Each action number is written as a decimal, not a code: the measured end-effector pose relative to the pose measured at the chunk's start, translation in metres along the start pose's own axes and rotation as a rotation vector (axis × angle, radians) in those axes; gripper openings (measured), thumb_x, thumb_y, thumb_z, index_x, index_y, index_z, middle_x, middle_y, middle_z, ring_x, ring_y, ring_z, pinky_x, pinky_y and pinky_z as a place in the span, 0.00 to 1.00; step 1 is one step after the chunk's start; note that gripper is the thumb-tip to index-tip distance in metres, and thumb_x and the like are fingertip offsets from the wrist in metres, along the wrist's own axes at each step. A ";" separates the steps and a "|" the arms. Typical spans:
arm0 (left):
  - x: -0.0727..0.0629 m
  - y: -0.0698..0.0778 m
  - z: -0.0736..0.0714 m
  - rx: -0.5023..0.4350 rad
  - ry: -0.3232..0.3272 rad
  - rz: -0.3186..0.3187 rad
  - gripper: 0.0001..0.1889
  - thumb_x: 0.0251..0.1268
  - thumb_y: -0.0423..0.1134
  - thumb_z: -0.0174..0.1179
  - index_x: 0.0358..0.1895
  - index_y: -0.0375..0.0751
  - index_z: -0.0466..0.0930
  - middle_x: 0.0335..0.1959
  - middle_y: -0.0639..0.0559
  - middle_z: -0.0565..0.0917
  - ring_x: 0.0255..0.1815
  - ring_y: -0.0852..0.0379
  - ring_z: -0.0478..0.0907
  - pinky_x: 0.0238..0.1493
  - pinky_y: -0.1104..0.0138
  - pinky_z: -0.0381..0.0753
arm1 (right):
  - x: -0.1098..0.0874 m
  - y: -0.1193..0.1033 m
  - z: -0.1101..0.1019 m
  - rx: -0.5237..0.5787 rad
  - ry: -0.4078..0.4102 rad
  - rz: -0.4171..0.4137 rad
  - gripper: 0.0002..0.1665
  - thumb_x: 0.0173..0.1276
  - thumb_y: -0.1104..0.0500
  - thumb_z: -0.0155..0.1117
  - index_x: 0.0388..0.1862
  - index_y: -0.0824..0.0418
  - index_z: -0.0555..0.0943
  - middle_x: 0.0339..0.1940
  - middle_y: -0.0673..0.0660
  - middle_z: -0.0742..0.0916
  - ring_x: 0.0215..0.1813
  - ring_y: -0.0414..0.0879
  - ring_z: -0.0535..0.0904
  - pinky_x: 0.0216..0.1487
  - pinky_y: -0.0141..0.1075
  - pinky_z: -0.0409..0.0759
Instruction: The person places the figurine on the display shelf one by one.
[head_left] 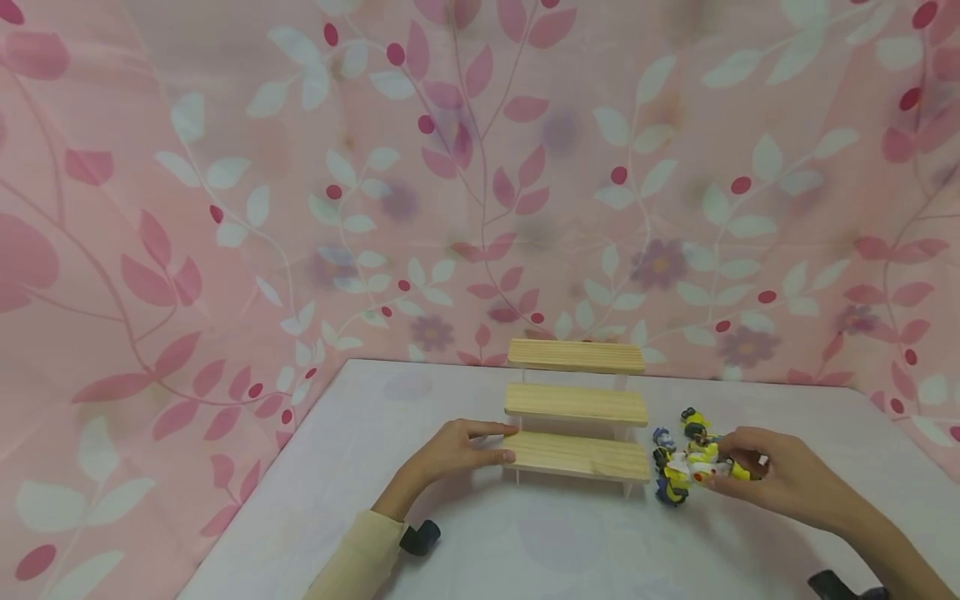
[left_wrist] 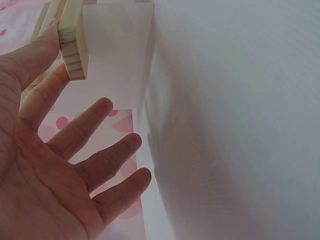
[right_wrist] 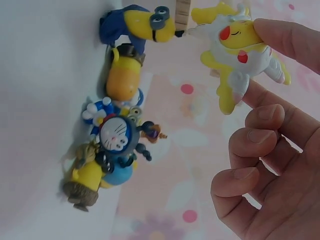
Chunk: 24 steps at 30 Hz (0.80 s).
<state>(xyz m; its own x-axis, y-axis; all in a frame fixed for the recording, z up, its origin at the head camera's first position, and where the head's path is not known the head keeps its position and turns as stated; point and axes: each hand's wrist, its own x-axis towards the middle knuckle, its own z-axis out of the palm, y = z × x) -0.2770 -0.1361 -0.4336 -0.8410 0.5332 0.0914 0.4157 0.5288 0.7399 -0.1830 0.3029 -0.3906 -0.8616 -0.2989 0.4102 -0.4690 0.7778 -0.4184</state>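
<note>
A three-step wooden display stand [head_left: 577, 457] with clear supports stands on the white cloth. My left hand [head_left: 448, 454] pinches the left end of its lowest board [left_wrist: 74, 52] between thumb and index finger, the other fingers spread straight below. At the right, my right hand [head_left: 783, 475] holds up a small yellow-and-white figurine [right_wrist: 242, 55] with red cheeks, gripped between thumb and index finger. Its remaining fingers are curled in toward the palm. Several figurines stand between the stand and the right hand, among them a minion in blue [right_wrist: 145, 25] and a Doraemon figurine [right_wrist: 115, 135].
A white cloth [head_left: 540, 533] covers the table. Behind it hangs a pink curtain with leaves and flowers [head_left: 480, 167]. Each wrist wears a black camera mount, such as the left one [head_left: 420, 538].
</note>
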 end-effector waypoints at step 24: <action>0.000 0.001 -0.001 0.002 0.006 -0.026 0.24 0.56 0.61 0.69 0.58 0.65 0.83 0.59 0.53 0.81 0.63 0.51 0.75 0.62 0.50 0.73 | 0.042 -0.028 0.024 0.097 -0.059 -0.104 0.19 0.49 0.48 0.82 0.36 0.52 0.83 0.21 0.42 0.71 0.26 0.35 0.65 0.23 0.31 0.62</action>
<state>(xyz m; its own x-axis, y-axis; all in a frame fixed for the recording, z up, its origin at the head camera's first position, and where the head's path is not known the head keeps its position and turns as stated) -0.2767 -0.1364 -0.4327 -0.8537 0.5153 0.0757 0.3940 0.5438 0.7410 -0.2103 0.2552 -0.3810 -0.8158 -0.4096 0.4083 -0.5707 0.6847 -0.4534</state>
